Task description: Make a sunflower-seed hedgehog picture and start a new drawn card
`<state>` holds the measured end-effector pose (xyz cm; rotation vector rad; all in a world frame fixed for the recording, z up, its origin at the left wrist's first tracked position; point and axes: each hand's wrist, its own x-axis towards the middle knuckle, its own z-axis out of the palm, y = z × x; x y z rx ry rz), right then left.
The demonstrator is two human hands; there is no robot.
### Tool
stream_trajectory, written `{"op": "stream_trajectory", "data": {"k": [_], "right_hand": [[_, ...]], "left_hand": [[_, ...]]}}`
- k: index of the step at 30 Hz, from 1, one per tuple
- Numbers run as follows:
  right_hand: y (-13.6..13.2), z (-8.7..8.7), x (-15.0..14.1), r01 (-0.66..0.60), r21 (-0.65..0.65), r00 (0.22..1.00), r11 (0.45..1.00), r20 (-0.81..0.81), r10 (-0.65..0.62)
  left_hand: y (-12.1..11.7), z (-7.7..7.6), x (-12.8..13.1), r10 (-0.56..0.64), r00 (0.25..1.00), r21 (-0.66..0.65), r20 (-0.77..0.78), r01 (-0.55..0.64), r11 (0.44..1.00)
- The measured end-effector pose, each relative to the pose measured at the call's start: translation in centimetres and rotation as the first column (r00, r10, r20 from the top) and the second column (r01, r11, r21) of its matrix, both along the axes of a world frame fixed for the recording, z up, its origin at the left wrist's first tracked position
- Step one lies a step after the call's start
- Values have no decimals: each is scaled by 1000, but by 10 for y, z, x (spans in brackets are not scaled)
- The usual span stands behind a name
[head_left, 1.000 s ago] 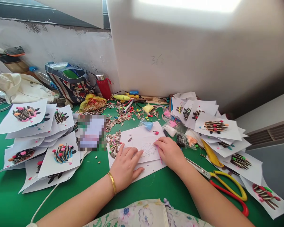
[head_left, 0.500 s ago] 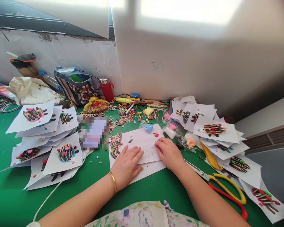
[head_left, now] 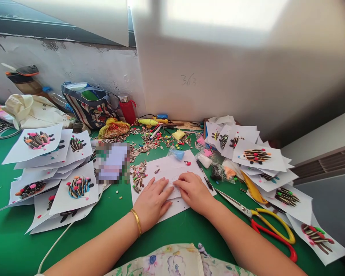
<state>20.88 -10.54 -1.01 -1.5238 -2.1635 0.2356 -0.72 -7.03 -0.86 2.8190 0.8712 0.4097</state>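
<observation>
A white sheet of paper (head_left: 152, 164) lies on the green tabletop, with a smaller sheet on it bearing a faint dotted drawing (head_left: 175, 180). My left hand (head_left: 152, 199), a gold bangle on its wrist, rests flat on the papers with fingers spread, left of the drawing. Over the drawing, my right hand (head_left: 194, 191) has its fingers curled together, tips down on the paper; what they hold, if anything, is hidden. Striped sunflower seeds (head_left: 138, 176) lie on the sheet's left side, and a small red bit (head_left: 187, 163) near its upper right. A black pen (head_left: 204, 174) lies along the right edge.
Stacks of seed-hedgehog cards stand left (head_left: 77, 191) and right (head_left: 258, 155). Yellow-and-red-handled scissors (head_left: 248, 211) lie by my right forearm. Bagged clay (head_left: 202, 159), loose seeds, a blurred phone (head_left: 113, 163), a red flask (head_left: 127, 109) and a striped bag (head_left: 87, 103) sit beyond.
My right hand has moved left onto the drawing, uncovering the black pen. A thin pink strip seen under it a second ago no longer shows. The left hand stays flat.
</observation>
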Motion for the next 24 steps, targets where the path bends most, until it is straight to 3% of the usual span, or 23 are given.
{"op": "stream_trajectory", "data": {"k": [24], "right_hand": [[2, -8, -1, -74, 76, 997, 994, 16, 73]], "left_hand": [[-1, -3, 3, 53, 999, 33, 1, -53, 998]]}}
